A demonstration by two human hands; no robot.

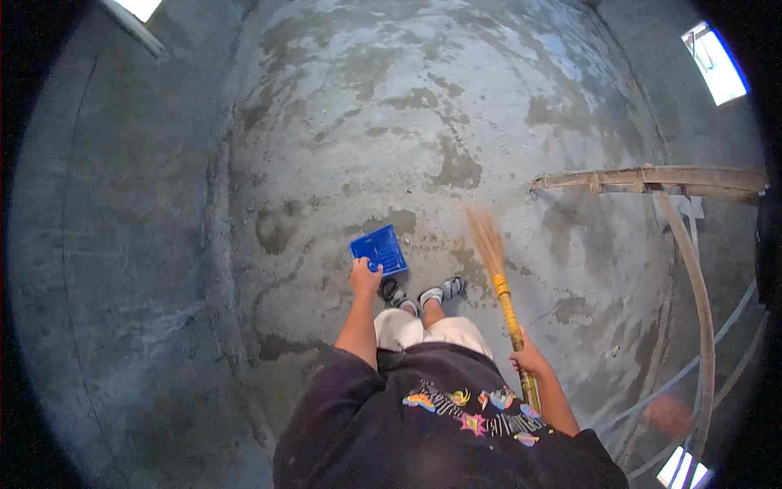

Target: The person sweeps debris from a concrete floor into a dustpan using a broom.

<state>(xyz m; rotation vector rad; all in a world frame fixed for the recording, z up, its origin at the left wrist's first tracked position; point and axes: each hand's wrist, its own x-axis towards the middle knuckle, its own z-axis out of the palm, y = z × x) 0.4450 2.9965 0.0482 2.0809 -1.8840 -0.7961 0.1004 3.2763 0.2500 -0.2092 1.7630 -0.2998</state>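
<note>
A blue dustpan (381, 248) is held low in front of my feet, and my left hand (366, 275) is closed around its handle. My right hand (529, 360) grips the yellow handle of a broom (507, 308) on the right. The broom's bristles point forward, away from me, and look slightly blurred. A gap of floor lies between the bristles and the dustpan. Whether the bristles touch the floor cannot be told.
Damp patches mark the concrete floor (456, 167). Grey walls rise at left (138, 204) and right. A wooden beam (643, 178) and curved poles (696, 285) stand at the right. My sandalled feet (442, 291) are behind the dustpan.
</note>
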